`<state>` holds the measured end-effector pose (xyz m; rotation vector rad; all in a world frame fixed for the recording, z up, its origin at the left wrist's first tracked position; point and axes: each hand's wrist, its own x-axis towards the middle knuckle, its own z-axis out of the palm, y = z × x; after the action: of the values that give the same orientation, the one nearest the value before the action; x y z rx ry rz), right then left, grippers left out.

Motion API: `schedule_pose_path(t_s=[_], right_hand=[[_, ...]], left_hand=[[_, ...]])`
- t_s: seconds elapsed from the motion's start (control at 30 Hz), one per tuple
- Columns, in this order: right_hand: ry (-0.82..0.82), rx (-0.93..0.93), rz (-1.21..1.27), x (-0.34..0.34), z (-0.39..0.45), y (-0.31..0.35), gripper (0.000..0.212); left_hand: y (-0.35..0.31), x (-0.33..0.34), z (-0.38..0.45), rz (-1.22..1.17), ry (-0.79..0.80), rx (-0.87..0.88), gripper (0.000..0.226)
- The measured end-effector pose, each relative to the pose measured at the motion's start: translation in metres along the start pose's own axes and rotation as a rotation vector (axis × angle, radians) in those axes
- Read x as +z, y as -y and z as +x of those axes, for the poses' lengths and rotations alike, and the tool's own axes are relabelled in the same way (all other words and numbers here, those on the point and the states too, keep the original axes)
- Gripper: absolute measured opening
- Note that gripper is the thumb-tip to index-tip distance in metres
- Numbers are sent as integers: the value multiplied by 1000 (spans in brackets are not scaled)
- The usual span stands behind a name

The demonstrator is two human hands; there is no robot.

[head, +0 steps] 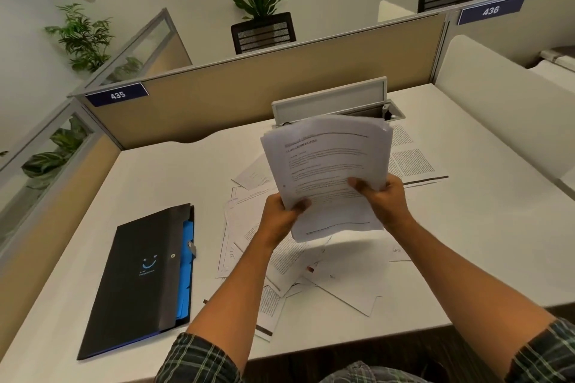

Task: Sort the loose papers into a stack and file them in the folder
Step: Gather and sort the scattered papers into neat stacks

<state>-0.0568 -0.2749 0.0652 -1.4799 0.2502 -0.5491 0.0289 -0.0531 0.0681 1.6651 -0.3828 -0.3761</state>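
I hold a stack of papers [326, 174] up above the desk [174, 177] with both hands, the sheets tilted so the printed top page faces me. My left hand [278, 221] grips the stack's lower left edge, thumb curled over the front of the top page and the other fingers hidden behind it. My right hand [384, 202] clamps the lower right edge the same way, thumb pressed on the front, fingers wrapped behind. The sheets in the stack are not squared; their upper edges fan apart slightly and the bottom edge sags below my hands. Under the stack, loose papers [311, 267] lie scattered flat on the white desk, overlapping each other at odd angles, some reaching the near edge of the desk. One more printed sheet [410, 158] lies flat farther back on the right, partly hidden by the stack I hold. The black folder [140, 277] lies closed on the desk to the left of the scattered pile, well apart from my hands, with blue inner pockets [186, 267] showing along its right edge. Behind the stack, a grey cable hatch lid [329, 99] stands raised at the back of the desk, against the tan partition [249, 93].
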Motion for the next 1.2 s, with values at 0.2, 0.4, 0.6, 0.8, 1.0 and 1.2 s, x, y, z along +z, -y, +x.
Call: schedule_pose_path(t_s=[0.2,0.4,0.6,0.8,1.0,1.2], right_hand=[[101,39,33,-18,-22,-26,32],[36,130,-81,-16,-20,-36,12],[-156,138,-30,-27,-10,-39,6],[-207,181,-32,-46,-13,-50,17],[-190,200,-51,-52,-14,-52,20],[-192,216,-86,-57,-12,-53,27]], left_hand=[[31,3,-11,67,-10,-57,29],[38,-5,-12,266,8,-155,39],[58,-47,-11,776,-157,-285,71],[80,-72,-23,1085,-161,-429,81],[75,-74,-13,1184,-101,-436,78],[72,-73,-3,1210,-53,-493,84]])
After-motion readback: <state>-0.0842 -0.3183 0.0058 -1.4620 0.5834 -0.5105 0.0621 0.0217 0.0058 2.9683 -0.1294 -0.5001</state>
